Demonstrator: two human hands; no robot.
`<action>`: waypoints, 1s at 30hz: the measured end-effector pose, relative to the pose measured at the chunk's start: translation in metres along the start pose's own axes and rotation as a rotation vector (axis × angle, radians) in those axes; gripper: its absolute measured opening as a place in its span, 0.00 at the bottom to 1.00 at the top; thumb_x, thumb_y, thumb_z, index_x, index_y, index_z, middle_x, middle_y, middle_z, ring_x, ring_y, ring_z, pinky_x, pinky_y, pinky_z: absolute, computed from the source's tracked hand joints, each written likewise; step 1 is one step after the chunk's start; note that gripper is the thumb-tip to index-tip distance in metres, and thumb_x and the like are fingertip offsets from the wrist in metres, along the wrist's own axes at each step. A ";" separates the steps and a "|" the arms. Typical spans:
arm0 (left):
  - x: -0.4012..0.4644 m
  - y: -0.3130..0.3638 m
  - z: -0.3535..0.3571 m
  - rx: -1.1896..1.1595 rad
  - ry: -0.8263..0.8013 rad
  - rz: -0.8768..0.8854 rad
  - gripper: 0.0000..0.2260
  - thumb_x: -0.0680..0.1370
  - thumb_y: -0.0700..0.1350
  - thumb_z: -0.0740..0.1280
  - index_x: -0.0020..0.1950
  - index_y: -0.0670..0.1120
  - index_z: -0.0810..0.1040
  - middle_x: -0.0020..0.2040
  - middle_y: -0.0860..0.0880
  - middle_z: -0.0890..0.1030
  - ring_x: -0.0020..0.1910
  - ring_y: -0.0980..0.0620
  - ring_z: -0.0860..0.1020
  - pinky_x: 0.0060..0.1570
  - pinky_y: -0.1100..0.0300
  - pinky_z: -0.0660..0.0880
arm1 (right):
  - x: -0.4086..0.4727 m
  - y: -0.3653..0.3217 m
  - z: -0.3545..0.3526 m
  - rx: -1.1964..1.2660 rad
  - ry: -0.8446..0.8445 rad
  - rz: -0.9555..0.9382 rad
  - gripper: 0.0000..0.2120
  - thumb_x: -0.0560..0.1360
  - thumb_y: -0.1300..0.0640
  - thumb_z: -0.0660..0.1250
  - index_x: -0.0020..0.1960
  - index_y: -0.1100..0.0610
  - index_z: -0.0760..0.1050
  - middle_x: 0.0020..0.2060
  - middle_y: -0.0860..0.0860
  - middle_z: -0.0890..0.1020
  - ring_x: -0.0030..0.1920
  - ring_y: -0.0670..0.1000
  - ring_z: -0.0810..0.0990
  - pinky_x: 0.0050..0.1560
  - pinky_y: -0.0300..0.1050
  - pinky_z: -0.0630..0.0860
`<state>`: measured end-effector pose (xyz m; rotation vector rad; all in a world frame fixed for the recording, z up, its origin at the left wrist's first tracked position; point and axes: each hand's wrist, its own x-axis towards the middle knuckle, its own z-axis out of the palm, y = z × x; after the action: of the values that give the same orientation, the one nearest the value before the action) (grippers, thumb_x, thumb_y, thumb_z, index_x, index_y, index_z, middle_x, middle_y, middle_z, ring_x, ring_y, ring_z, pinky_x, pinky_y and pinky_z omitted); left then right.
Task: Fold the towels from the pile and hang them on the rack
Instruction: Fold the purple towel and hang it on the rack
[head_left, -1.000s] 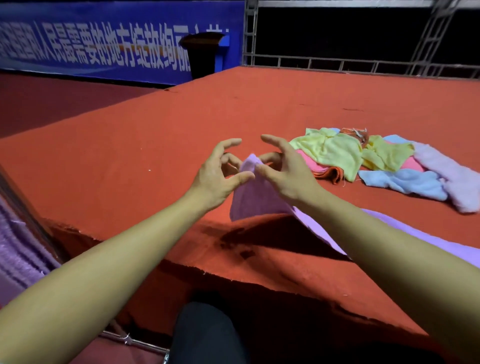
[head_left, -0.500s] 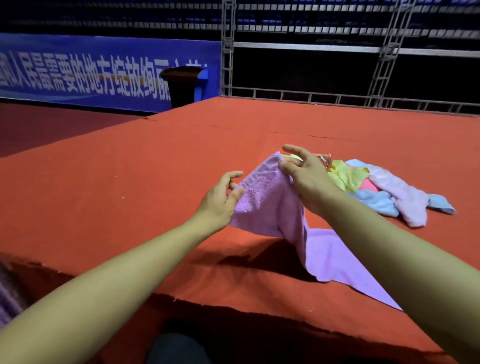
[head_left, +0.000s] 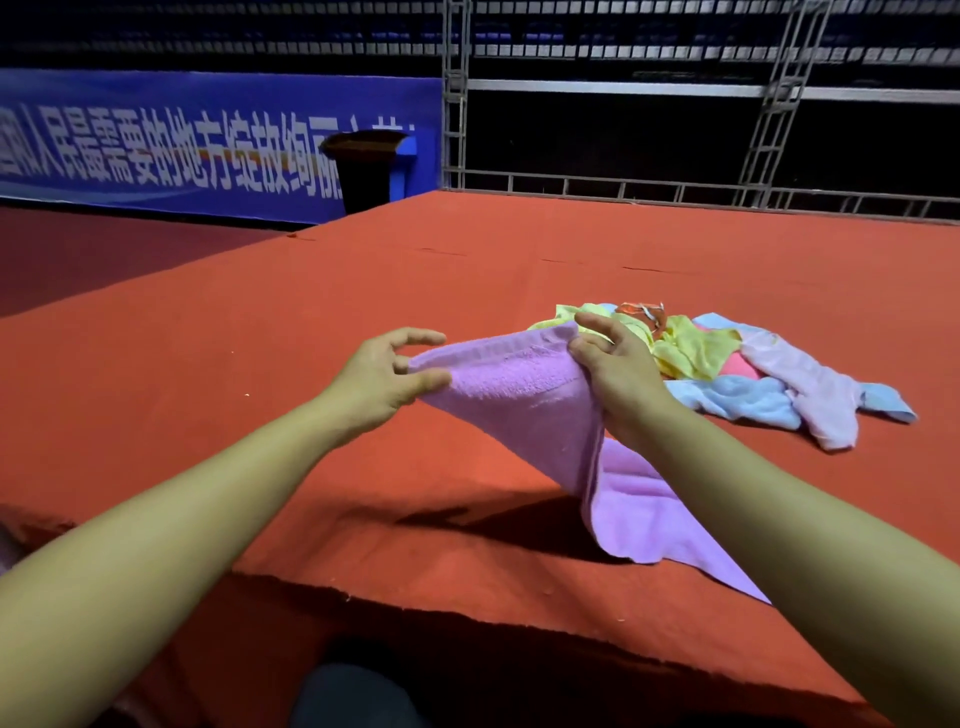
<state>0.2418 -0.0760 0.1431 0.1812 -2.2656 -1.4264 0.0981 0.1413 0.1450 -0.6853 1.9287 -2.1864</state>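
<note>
A purple towel (head_left: 524, 400) is stretched between both hands above the red platform (head_left: 260, 415). My left hand (head_left: 382, 382) pinches its left corner between thumb and fingers. My right hand (head_left: 613, 374) grips the right corner, and the rest of the towel hangs down onto the platform under my right forearm. Behind my right hand lies the pile of towels (head_left: 753, 374): yellow, pink, light blue, pale pink and something orange. No rack is in view.
The platform's ragged front edge (head_left: 467, 613) runs just below my arms. A metal railing (head_left: 623, 187) and truss columns border the far side. A blue banner (head_left: 208, 140) and a dark bin (head_left: 366, 166) stand at the far left.
My hands have moved apart, spreading the towel's top edge from a bunched pinch to a stretched span. The view has tilted up, so the pile sits farther right.
</note>
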 end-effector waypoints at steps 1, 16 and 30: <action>0.001 0.006 -0.005 -0.021 0.064 0.026 0.14 0.76 0.39 0.72 0.60 0.48 0.77 0.23 0.57 0.74 0.25 0.61 0.67 0.29 0.67 0.65 | 0.000 -0.005 0.002 0.005 0.001 -0.016 0.13 0.79 0.64 0.64 0.57 0.49 0.76 0.47 0.54 0.82 0.45 0.51 0.77 0.51 0.49 0.73; 0.088 0.244 -0.049 -0.249 0.415 0.463 0.16 0.74 0.44 0.75 0.60 0.50 0.75 0.50 0.41 0.83 0.46 0.51 0.83 0.48 0.54 0.81 | 0.040 -0.228 0.006 0.356 0.114 -0.357 0.16 0.78 0.65 0.64 0.65 0.62 0.72 0.49 0.54 0.83 0.45 0.50 0.82 0.51 0.49 0.80; 0.067 0.175 0.030 -0.295 0.055 0.191 0.14 0.78 0.39 0.70 0.63 0.43 0.76 0.48 0.47 0.84 0.39 0.58 0.82 0.37 0.62 0.79 | 0.019 -0.150 -0.072 0.084 0.242 -0.185 0.18 0.74 0.64 0.64 0.63 0.57 0.75 0.52 0.57 0.83 0.44 0.52 0.80 0.42 0.48 0.76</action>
<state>0.1907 0.0054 0.3073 -0.0869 -1.9421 -1.6068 0.0785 0.2234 0.2899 -0.6334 1.9361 -2.5537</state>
